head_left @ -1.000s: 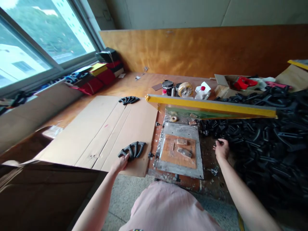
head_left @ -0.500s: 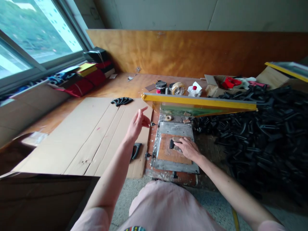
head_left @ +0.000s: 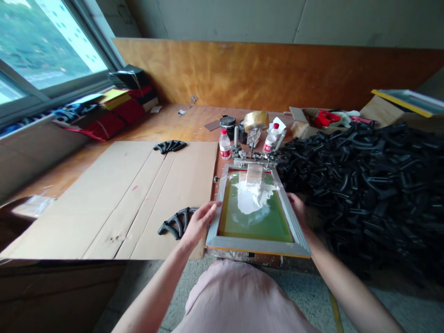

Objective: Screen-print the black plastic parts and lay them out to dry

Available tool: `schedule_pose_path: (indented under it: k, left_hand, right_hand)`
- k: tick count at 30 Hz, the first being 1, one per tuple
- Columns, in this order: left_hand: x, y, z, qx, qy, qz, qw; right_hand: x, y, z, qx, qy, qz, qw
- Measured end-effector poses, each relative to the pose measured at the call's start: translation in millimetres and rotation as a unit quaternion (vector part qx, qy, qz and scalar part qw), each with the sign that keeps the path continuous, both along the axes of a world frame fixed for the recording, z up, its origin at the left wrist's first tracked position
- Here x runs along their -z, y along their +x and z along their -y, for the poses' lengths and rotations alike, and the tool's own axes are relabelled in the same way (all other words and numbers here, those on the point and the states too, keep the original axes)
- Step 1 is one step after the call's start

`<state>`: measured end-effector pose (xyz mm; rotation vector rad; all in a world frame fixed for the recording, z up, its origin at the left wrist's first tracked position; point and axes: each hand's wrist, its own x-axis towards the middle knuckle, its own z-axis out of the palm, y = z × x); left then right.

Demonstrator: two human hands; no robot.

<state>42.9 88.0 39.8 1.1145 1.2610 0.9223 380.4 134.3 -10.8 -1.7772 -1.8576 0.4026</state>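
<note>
A screen printing frame (head_left: 257, 245) with grey metal sides and green mesh lies lowered over the base in front of me. White ink (head_left: 248, 202) is spread on the upper part of its mesh, where a pale squeegee (head_left: 254, 175) rests. My left hand (head_left: 201, 223) grips the left side of the frame, thumb on top. On the opposite side my right hand (head_left: 298, 209) has its fingers around the right edge, partly hidden by the frame. Beside my left hand, curved black plastic parts (head_left: 176, 222) lie on the cardboard sheet (head_left: 138, 199). Whatever lies under the screen is hidden.
A large heap of black parts (head_left: 360, 185) fills the right side. More black parts (head_left: 169, 146) lie at the cardboard's far edge. Behind the frame stand a red-capped bottle (head_left: 225, 145), a second bottle (head_left: 270, 138), a black jar (head_left: 227, 126) and a tape roll (head_left: 256, 120).
The screen frame has come down from its raised, tilted position to lie flat. My right hand has left the black part on the board for the frame's right edge; my left hand has lowered to its left side.
</note>
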Motion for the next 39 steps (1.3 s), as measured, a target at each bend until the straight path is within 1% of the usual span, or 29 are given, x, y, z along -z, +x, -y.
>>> schedule_pose_path:
  k: [2,3,4,5,6,8,10,11,13,15,17,19,21,23,24,26,28,29,31,33,36,38,39]
  left_hand:
    - [33.5,-2,10,0.027,-0.018,-0.047,0.998]
    - [47.8,-2,12,0.029,-0.019,-0.078,0.996]
    - [59.8,-1,13,0.029,-0.019,-0.110,0.993]
    - [69.2,-1,12,0.027,-0.017,-0.141,0.990]
    - [76.2,0,11,0.024,-0.015,-0.166,0.986]
    - [84.3,1,9,0.027,-0.011,-0.195,0.980]
    - [87.8,0,7,0.035,-0.010,-0.209,0.977]
    - [88.9,0,7,0.037,-0.011,-0.211,0.977]
    - [91.1,-1,7,0.037,-0.014,-0.207,0.978]
    - [93.6,-1,8,0.032,-0.018,-0.196,0.980]
    - [95.7,-1,8,0.026,-0.019,-0.186,0.982]
    - [96.8,-1,9,0.024,-0.018,-0.180,0.983]
    - [96.8,-2,9,0.029,-0.014,-0.180,0.983]
    - [96.3,-3,9,0.035,-0.010,-0.183,0.982]
    - [96.1,-3,8,0.036,-0.008,-0.184,0.982]
    - [95.7,-3,8,0.036,-0.006,-0.181,0.983]
    - [94.6,-3,8,0.034,-0.010,-0.180,0.983]
    - [93.2,-3,8,0.032,-0.013,-0.179,0.983]
    - [87.5,-2,7,0.031,-0.021,-0.170,0.985]
    - [76.3,-2,7,0.035,-0.027,-0.147,0.988]
    - [48.7,-3,6,0.041,-0.034,-0.087,0.995]
    - [25.1,-2,4,0.027,-0.037,-0.035,0.998]
    - [12.7,-1,2,0.013,-0.033,-0.013,0.999]
  right_hand:
    - [-13.1,2,-20,0.037,0.054,-0.025,0.998]
    - [-20.2,-5,-31,0.033,0.089,-0.032,0.995]
    - [-27.2,-16,-40,0.015,0.118,-0.027,0.993]
    - [-33.8,-30,-48,-0.015,0.131,-0.008,0.991]
    - [-39.4,-44,-54,-0.051,0.122,0.024,0.991]
    - [-45.6,-70,-56,-0.111,0.046,0.103,0.987]
    - [-44.3,-86,-46,-0.149,-0.031,0.164,0.975]
    - [-41.6,-89,-37,-0.167,-0.051,0.187,0.967]
    - [-36.0,-87,-16,-0.213,-0.058,0.219,0.951]
    - [-34.2,-77,1,-0.277,-0.051,0.223,0.933]
    - [-37.8,-67,7,-0.339,-0.051,0.207,0.916]
    - [-43.2,-62,3,-0.368,-0.052,0.190,0.908]
    - [-44.8,-64,-2,-0.341,-0.034,0.181,0.922]
    - [-39.7,-69,-1,-0.292,0.004,0.185,0.938]
    - [-35.2,-71,3,-0.279,0.021,0.190,0.941]
    - [-26.2,-73,15,-0.293,0.030,0.192,0.936]
    - [-22.0,-72,23,-0.321,0.014,0.178,0.930]
    - [-22.8,-71,23,-0.323,0.005,0.165,0.932]
    - [-29.6,-72,13,-0.297,-0.003,0.134,0.945]
    - [-41.3,-74,-9,-0.242,0.008,0.110,0.964]
    - [-62.7,-69,-47,-0.157,0.034,0.109,0.981]
    - [-75.4,-50,-67,-0.103,0.052,0.093,0.989]
    - [-79.7,-36,-73,-0.072,0.065,0.066,0.993]
